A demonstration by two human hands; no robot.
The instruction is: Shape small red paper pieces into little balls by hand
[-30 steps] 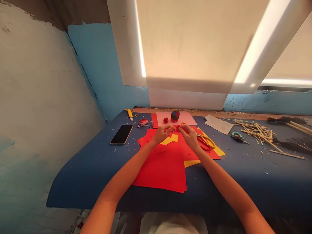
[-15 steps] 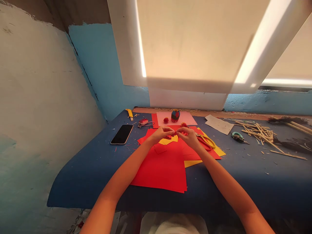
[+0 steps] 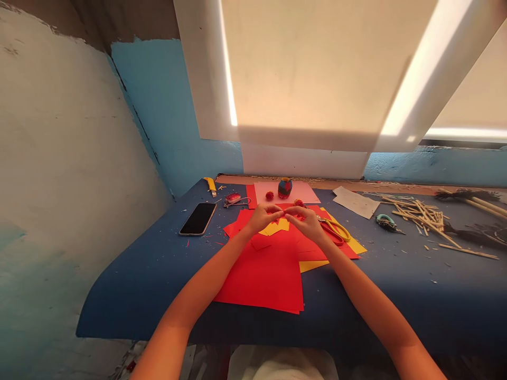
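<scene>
My left hand (image 3: pixel 262 217) and my right hand (image 3: pixel 307 220) meet fingertip to fingertip above the sheets. Both pinch a small piece of red paper (image 3: pixel 283 213), mostly hidden by the fingers. Beneath them lie yellow paper pieces (image 3: pixel 276 227) on a large red paper sheet (image 3: pixel 263 274). Beside my right hand rest scissors (image 3: pixel 340 230) with red and yellow handles. A red-and-yellow ball (image 3: pixel 298 202) shows just behind the fingers. Farther back, a second red ball (image 3: pixel 270 195) and a small multicoloured pot (image 3: pixel 284 188) sit on pink paper (image 3: pixel 311 195).
On the left of the blue table (image 3: pixel 130 285) are a phone (image 3: pixel 198 219), a yellow cutter (image 3: pixel 211 186) and a red object with a wire loop (image 3: pixel 233 199). To the right lie cream paper (image 3: pixel 356 202), a teal-handled tool (image 3: pixel 387 222) and several thin sticks (image 3: pixel 428 217).
My fingertips have shifted slightly around the small red piece, still close together. The arms and the things on the table stay almost where they were.
</scene>
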